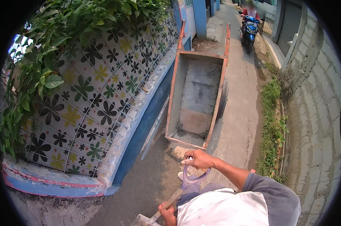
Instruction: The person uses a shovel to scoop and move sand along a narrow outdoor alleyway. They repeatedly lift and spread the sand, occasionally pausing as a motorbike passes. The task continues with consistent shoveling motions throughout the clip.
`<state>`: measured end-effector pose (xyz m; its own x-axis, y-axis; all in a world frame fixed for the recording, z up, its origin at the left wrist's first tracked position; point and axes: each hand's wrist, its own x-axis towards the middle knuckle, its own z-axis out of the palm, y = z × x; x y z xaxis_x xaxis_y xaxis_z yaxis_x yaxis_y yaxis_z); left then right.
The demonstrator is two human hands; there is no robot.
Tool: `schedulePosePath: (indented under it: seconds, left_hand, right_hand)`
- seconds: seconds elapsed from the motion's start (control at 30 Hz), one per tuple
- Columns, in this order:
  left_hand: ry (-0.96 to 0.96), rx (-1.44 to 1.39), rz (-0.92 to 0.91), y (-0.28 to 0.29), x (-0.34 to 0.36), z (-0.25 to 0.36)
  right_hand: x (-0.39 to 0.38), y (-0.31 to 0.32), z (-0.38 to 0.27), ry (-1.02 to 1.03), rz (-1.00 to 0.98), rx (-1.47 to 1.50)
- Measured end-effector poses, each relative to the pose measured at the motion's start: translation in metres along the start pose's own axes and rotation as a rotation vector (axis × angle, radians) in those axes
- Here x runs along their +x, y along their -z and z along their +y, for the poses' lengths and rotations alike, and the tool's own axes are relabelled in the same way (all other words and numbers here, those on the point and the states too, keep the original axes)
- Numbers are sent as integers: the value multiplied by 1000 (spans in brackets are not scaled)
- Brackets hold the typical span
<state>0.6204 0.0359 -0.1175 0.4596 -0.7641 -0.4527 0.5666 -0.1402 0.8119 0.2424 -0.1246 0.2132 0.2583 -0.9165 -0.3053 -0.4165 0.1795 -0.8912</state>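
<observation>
I hold a shovel (175,196) slantwise in front of my body. My right hand (197,159) is closed round the top of its purple D-shaped grip. Lower on the pale shaft, my left hand (168,215) wraps round it close to my side. Part of the blade (143,220) shows at the lower edge; the rest is cut off. Just beyond my right hand stands a metal handcart (172,101) with a rusty rim, a deep box and two handles pointing away. A little grey residue lies on its bottom.
A low blue-based wall (142,124) with a flower-patterned panel (91,98) and overhanging leaves (53,49) borders the left. On the right run a grass strip (270,124) and a grey block wall (310,124). A person on a blue motorbike (249,28) is farther up the lane.
</observation>
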Motion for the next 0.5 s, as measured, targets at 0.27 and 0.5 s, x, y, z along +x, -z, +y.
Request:
schedulePosePath:
  seconds: [0.27,0.5]
  left_hand:
    - [430,-656,192,-182,40,104]
    - [324,-749,6,-205,89,108]
  right_hand:
    - [36,46,-97,426,-79,-94]
    - [100,21,-170,656,-715,-365]
